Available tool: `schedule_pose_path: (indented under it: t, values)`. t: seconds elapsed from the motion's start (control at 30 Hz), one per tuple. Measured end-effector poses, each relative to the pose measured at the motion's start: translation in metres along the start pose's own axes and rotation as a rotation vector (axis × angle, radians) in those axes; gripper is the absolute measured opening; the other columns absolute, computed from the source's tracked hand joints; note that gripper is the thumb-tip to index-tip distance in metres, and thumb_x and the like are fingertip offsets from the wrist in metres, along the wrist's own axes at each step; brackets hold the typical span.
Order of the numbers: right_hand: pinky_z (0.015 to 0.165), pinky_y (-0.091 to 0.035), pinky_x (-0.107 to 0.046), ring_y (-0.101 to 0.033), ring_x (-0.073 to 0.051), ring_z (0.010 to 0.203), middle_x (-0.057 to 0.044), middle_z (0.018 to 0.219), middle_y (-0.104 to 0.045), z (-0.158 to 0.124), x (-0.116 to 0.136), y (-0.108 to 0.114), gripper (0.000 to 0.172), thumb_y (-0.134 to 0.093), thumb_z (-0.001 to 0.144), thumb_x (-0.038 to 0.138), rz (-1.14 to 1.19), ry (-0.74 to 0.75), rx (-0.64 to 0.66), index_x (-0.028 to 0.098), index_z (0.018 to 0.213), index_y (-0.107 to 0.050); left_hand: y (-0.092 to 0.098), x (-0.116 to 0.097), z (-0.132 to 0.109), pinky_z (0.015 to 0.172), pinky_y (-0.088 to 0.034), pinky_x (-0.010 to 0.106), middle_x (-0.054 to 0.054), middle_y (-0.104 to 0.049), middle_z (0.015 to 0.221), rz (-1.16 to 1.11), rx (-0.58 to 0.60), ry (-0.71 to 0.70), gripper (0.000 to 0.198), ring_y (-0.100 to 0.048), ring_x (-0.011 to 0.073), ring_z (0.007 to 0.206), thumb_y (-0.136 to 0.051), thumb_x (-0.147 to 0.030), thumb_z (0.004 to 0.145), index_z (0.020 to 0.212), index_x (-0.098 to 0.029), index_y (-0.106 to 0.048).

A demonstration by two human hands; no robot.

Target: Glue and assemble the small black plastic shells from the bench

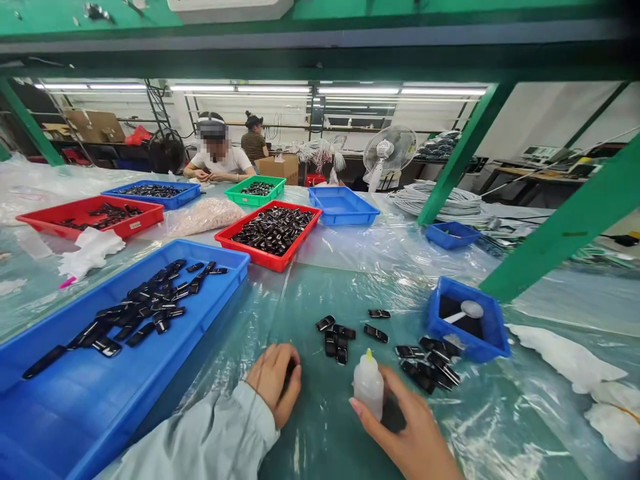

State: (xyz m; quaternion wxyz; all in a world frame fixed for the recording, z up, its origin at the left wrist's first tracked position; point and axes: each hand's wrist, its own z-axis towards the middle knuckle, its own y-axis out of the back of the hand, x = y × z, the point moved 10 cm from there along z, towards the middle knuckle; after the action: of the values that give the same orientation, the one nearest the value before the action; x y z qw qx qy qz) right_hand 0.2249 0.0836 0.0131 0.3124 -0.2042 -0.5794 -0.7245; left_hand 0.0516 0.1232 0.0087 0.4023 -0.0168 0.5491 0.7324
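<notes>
My right hand (407, 427) is closed around a small white squeeze bottle (367, 390) with a yellowish tip, held upright just above or on the table. To its left, my left hand (275, 380) is curled, thumb against the fingers. A dark spot shows between them; whether it is a black part or shadow I cannot make out. Beyond the hands lie several loose black plastic parts (340, 337), glossy and oblong. Another heap of such black parts (433, 367) lies to the right of the bottle.
A large blue tray (200, 333) with black parts stands at left. Farther back are a full red tray (273, 263), another red tray (30, 219) and a blue tray (345, 217). At right, a small blue bin (493, 337) holds dark material and a scoop (471, 309). A co-worker (220, 153) sits opposite.
</notes>
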Motion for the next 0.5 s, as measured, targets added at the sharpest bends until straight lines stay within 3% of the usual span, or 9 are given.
schedule_pose_path:
  t: [0.33, 0.5]
  values:
    - [0.064, -0.057, -0.027, -0.068, -0.023, 0.087, -0.005, 0.101, -0.069, -0.015, 0.008, -0.001, 0.031, -0.057, 0.081, 0.031, 0.053, 0.024, 0.008, 0.027, 0.111, -0.055, -0.004, 0.0, -0.001, 0.059, -0.046, 0.029, 0.002, -0.058, 0.068, -0.026, 0.079, 0.032, 0.027, -0.056, 0.0187, 0.064, -0.039, -0.038, 0.091, 0.071, -0.022, -0.048]
    - [0.069, -0.058, -0.023, -0.065, -0.023, 0.102, -0.006, 0.119, -0.064, -0.02, 0.001, -0.002, 0.037, -0.052, 0.087, 0.038, 0.159, -0.082, 0.084, 0.034, 0.123, -0.051, -0.008, 0.008, -0.003, 0.051, -0.041, 0.026, 0.0, -0.056, 0.056, -0.038, 0.132, 0.097, 0.039, -0.055, 0.0175, 0.054, -0.043, -0.051, 0.088, 0.063, -0.021, -0.051]
